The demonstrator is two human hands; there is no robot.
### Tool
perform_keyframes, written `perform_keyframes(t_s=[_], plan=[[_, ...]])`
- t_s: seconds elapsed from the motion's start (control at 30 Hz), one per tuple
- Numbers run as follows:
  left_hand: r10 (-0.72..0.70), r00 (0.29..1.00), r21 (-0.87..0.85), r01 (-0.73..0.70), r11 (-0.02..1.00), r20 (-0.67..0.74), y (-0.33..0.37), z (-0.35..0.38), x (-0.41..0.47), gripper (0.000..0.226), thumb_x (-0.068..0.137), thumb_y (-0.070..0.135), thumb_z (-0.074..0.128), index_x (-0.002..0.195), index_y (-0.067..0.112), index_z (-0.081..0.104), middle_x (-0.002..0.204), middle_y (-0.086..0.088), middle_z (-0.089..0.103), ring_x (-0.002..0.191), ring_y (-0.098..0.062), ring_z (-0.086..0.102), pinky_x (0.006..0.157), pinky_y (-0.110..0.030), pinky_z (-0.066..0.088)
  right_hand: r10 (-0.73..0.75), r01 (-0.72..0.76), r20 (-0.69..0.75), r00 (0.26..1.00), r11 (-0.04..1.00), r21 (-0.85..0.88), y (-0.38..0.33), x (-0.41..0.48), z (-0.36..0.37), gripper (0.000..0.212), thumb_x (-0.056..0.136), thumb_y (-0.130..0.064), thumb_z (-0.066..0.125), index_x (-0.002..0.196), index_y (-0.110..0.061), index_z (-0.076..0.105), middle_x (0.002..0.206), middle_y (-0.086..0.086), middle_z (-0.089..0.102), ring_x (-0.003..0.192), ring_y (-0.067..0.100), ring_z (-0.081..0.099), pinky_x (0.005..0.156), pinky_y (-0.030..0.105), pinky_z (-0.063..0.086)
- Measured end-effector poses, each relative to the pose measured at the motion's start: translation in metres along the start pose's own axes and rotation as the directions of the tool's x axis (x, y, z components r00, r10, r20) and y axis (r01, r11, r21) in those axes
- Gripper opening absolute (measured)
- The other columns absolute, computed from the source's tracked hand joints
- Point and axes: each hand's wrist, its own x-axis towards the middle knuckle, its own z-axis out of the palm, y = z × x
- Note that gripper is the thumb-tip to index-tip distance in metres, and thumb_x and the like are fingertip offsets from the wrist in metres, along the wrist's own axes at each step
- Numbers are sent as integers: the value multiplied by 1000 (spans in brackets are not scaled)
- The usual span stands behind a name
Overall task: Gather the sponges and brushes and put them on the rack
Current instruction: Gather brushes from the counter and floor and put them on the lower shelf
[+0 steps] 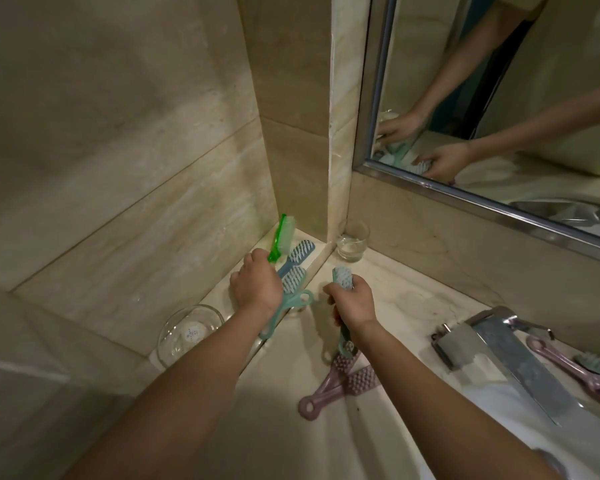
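Note:
My left hand (pixel 257 285) grips a bright green brush (pixel 39 237) by its handle, bristle head pointing up, over a raised marble ledge (pixel 219 299) in the corner. On that ledge lie a blue brush (pixel 58 251) and a teal brush (pixel 291 292), partly under my left hand. My right hand (pixel 354 304) holds another teal brush (pixel 343 277) over the counter, head up and handle running down below the wrist. Two pink brushes (pixel 340 375) lie crossed on the counter just below my right hand.
A drinking glass (pixel 352 241) stands in the corner by the wall. A glass bowl (pixel 187 332) sits on the ledge at the left. A chrome faucet (pixel 499 344) and a pink brush (pixel 575 368) with a teal one beside it are at the right. A mirror (pixel 499 98) hangs above.

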Motion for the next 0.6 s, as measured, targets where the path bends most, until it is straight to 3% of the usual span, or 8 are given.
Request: perform_keyframes(t_s=[0.13,0.23,0.4,0.6], plan=[[14,999,-326,-24,945,-33,10,-5,-41,18,100,26,41,110,15,50,105,-9,63,89,-36,61,66,-38,42,-27,28,-39,999,999,22,1,-28,-19,11,85,-8,60,87,-9,50,67,10,50,43,16,39,37,22,32],[67,996,-498,-29,867,59,21,-5,-78,16,99,32,43,102,21,54,91,-7,68,80,-31,65,71,-42,52,-30,34,-74,997,998,44,3,-53,-40,10,85,-8,59,90,-8,50,64,8,48,42,16,38,38,22,30],[160,970,-594,-20,804,184,47,9,-146,12,94,37,46,85,31,51,68,7,62,62,-20,63,64,-46,54,-29,40,-157,987,997,67,17,-94,-89,10,86,-10,59,90,-10,50,65,9,49,42,16,38,38,23,31],[300,892,-642,-15,767,337,86,31,-221,12,93,34,47,93,25,54,72,0,62,72,-34,64,69,-53,53,-16,56,-314,949,991,118,48,-137,-159,8,85,-8,58,90,-12,53,62,8,50,40,14,39,37,21,32]])
